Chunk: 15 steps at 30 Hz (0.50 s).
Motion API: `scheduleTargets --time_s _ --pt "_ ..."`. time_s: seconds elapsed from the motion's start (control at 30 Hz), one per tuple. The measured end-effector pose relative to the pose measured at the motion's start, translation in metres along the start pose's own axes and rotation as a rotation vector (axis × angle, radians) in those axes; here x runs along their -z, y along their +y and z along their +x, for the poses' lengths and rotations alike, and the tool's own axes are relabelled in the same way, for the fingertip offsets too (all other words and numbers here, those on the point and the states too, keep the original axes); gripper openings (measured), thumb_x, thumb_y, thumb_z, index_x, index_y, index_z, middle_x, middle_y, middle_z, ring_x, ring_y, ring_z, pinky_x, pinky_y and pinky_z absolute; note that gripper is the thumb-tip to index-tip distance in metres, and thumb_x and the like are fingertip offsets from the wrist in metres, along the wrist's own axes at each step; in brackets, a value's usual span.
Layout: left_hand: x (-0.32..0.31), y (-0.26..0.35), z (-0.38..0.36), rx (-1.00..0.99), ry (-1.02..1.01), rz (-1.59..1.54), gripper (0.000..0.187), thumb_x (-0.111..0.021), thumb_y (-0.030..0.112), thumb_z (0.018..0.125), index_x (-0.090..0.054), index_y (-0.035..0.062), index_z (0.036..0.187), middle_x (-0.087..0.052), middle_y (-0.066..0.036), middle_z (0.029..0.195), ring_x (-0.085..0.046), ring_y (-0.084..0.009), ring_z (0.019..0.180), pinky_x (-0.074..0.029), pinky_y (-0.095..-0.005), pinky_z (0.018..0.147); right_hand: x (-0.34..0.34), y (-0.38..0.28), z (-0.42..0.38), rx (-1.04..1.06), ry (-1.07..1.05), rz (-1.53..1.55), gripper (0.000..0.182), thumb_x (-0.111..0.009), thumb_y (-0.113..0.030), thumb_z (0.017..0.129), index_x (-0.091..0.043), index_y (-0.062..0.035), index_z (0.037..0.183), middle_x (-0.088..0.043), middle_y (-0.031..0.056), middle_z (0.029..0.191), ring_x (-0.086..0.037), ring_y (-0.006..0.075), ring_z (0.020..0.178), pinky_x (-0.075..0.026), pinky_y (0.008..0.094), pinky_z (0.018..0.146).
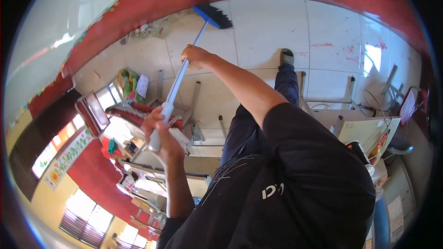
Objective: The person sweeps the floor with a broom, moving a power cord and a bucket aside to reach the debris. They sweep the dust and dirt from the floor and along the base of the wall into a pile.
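Note:
I hold a broom with both hands. Its blue head with dark bristles rests on the white tiled floor close to the red base of the wall. My right hand is shut around the pale blue handle partway down. My left hand is shut around the handle's upper end, nearer my body. My dark trouser leg and grey shoe stand on the tiles to the right of the broom.
A small pile of litter lies by the wall left of the broom head. School desks and chairs crowd the left. Another desk with cables stands at the right. Windows line the far yellow wall.

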State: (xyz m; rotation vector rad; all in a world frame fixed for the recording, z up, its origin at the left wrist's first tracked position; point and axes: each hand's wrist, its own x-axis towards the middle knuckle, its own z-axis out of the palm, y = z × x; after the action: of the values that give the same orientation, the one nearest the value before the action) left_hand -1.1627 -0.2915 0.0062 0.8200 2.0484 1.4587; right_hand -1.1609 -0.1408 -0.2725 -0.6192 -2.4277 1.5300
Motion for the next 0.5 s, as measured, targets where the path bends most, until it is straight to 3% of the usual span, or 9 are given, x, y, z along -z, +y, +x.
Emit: scheduleTargets --time_s 0.07,0.13,0.2,0.23,0.3,0.4,0.5 --pt "0.059 0.010 -0.005 -0.026 -0.003 -0.167 0.025 -0.057 0.032 0.085 -0.049 0.0083 0.084 -0.051 -0.008 0.096 -0.047 -0.0239 0.104 -0.036 -0.0411 0.096 -0.008 -0.043 0.003 0.004 -0.004 -0.023 0.019 -0.061 -0.016 0.061 -0.064 -0.0064 0.077 -0.061 0.0159 0.082 -0.054 0.0329 0.087 -0.046 0.0375 0.076" --pt "0.105 0.017 -0.010 -0.069 -0.033 -0.440 0.026 -0.056 0.038 0.085 -0.048 0.0131 0.082 -0.050 -0.001 0.085 -0.049 -0.0227 0.099 -0.033 -0.0482 0.098 -0.011 -0.080 -0.027 -0.005 0.080 -0.070 0.015 -0.061 -0.017 0.061 -0.061 -0.0049 0.071 -0.059 0.0166 0.076 -0.053 0.0342 0.082 -0.046 0.0403 0.074" --pt "0.133 0.003 -0.014 -0.044 -0.051 -0.581 0.039 -0.053 0.050 0.083 -0.044 0.0121 0.081 -0.051 -0.003 0.084 -0.051 -0.0248 0.098 -0.034 -0.0475 0.096 -0.017 -0.099 -0.072 -0.051 0.161 -0.066 0.014 -0.062 -0.016 0.061 -0.058 -0.0038 0.068 -0.056 0.0173 0.071 -0.052 0.0349 0.081 -0.046 0.0422 0.073" --pt "0.135 -0.006 -0.018 0.078 -0.048 -0.657 0.040 -0.052 0.051 0.083 -0.045 0.0121 0.081 -0.052 -0.003 0.085 -0.051 -0.0267 0.099 -0.034 -0.0474 0.096 -0.019 -0.101 -0.097 -0.129 0.172 -0.095 0.015 -0.062 -0.016 0.061 -0.058 -0.0035 0.068 -0.056 0.0181 0.072 -0.052 0.0353 0.081 -0.045 0.0427 0.073" --pt "0.124 -0.037 -0.028 0.272 -0.081 -0.678 0.041 -0.053 0.053 0.081 -0.047 0.0119 0.084 -0.054 -0.005 0.089 -0.049 -0.0307 0.102 -0.031 -0.0484 0.097 -0.020 -0.090 -0.148 -0.328 0.125 -0.171 0.014 -0.062 -0.015 0.061 -0.059 -0.0031 0.068 -0.057 0.0199 0.073 -0.052 0.0364 0.081 -0.045 0.0440 0.073" --pt "0.065 -0.098 -0.051 0.508 -0.158 -0.722 0.032 -0.055 0.039 0.085 -0.050 0.0079 0.091 -0.054 -0.010 0.096 -0.048 -0.0281 0.105 -0.031 -0.0453 0.099 -0.025 -0.025 -0.232 -0.607 0.058 -0.237 0.017 -0.062 -0.019 0.064 -0.062 -0.0029 0.070 -0.058 0.0220 0.076 -0.054 0.0381 0.082 -0.043 0.0459 0.076" --pt "-0.001 -0.141 -0.080 0.785 -0.245 -0.716 0.023 -0.055 0.029 0.088 -0.050 0.0072 0.093 -0.056 -0.010 0.092 -0.050 -0.0215 0.101 -0.034 -0.0372 0.097 -0.038 0.045 -0.288 -0.679 -0.080 -0.384 0.025 -0.062 -0.025 0.068 -0.063 -0.0025 0.078 -0.059 0.0217 0.078 -0.055 0.0377 0.083 -0.043 0.0453 0.076"
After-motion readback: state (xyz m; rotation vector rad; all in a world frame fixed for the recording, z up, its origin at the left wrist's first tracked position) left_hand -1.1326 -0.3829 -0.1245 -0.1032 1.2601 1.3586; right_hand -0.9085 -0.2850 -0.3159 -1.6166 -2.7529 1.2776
